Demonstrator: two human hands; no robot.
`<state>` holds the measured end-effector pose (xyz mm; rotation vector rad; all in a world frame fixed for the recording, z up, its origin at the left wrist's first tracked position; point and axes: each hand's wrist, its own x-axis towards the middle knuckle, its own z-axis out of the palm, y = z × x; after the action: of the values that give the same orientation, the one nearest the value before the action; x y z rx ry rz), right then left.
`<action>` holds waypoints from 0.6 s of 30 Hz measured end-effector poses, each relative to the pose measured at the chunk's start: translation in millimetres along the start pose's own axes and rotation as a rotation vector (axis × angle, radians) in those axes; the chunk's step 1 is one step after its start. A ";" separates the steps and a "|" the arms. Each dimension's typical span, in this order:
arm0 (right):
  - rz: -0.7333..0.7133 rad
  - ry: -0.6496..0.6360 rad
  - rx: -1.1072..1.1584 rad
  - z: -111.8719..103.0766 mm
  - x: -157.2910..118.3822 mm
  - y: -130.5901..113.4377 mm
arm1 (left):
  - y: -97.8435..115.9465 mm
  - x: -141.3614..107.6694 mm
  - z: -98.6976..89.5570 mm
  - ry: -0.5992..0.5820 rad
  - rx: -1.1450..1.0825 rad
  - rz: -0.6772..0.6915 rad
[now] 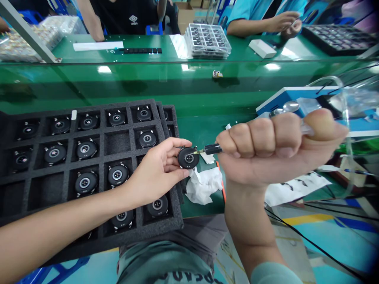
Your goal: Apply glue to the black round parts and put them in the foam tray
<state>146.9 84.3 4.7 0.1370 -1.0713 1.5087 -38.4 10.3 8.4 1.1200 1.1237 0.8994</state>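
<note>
Holding a watch [184,160], the left hand [158,167] faces a shirt [118,17] ("umbro").

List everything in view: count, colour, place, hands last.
Held watch: one, black, centre
Tool: one, black-bodied, centre
Foam trays: at least two, dark grey, stacked left
Tray watches: at least thirteen, black, in foam trays
Tissue: one, white, right of foam trays
Machine: one, blue and white, right
Far bench: one, green, top
Plastic trays: at least two, clear, far bench
Box: one, white, far bench
Co-workers: at least two, black and blue tops, opposite
Left hand: one, around held watch
Right hand: one, around tool
</note>
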 end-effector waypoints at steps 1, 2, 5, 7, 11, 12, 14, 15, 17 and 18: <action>0.009 -0.005 0.006 -0.3 -0.8 0.3 | 0.1 -0.2 0.1 -0.001 0.001 0.001; 0.019 -0.019 0.010 -1.0 -1.4 0.4 | 0.2 -0.5 0.1 -0.002 0.003 0.001; 0.044 -0.053 0.009 -3.6 -2.4 0.4 | 0.8 -1.6 -0.1 -0.004 0.004 0.000; 0.055 -0.036 0.005 -4.8 -2.1 1.8 | 1.4 -2.1 -0.3 0.002 0.000 -0.002; -0.024 -0.013 0.033 -4.9 -0.9 8.7 | 1.7 -2.4 -1.0 0.016 -0.009 -0.004; -0.047 -0.009 0.035 -4.3 -0.4 9.3 | 1.4 -2.4 -1.3 0.015 -0.008 0.000; -0.086 0.048 0.013 -2.1 1.0 5.1 | 1.0 -2.2 -2.3 0.009 0.004 0.011; -0.110 0.102 -0.010 -0.8 2.2 -0.5 | 0.8 -2.1 -2.8 0.007 0.017 0.013; -0.176 0.249 -0.079 0.5 5.1 -18.6 | 1.0 -1.6 -3.9 0.014 0.049 0.016; -0.209 0.329 -0.127 -0.5 6.5 -30.4 | 1.3 -1.1 -4.4 0.023 0.063 0.017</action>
<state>170.7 84.9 24.6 -0.0843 -0.8559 1.2214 -43.0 10.4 9.6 1.1749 1.1695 0.8979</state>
